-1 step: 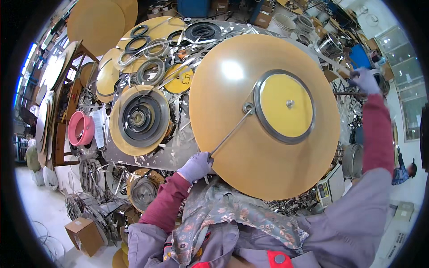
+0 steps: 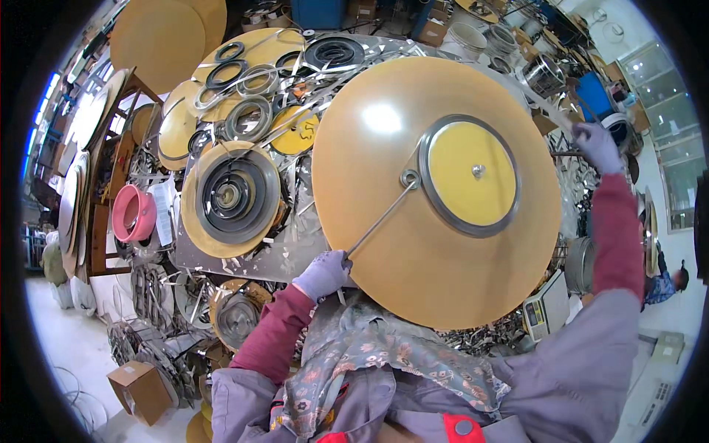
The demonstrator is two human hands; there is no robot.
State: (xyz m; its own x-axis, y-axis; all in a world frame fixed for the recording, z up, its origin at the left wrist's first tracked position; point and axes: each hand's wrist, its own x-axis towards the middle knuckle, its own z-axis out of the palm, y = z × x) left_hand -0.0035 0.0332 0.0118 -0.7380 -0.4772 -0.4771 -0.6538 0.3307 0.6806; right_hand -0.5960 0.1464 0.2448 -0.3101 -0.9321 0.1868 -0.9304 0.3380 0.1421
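A large round tan disc fills the middle of the view, with a yellow centre plate inside a grey ring of wound strip. My left hand, in a pale glove, is closed round the near end of a thin metal rod at the disc's lower left edge. The rod's far end has a small metal ring that lies against the wound strip. Out to the far right, my gloved right hand is closed on a pale flat strip, slightly blurred.
Left of the disc, a grey table carries a coiled dark ring stack, several loose rings and strip scraps. A pink tub stands at its left. Tangled strips and a weighing scale are below right; a person is at the far right.
My right hand has come slightly nearer and to the left, with the strip. My left hand and the rod have stayed in place.
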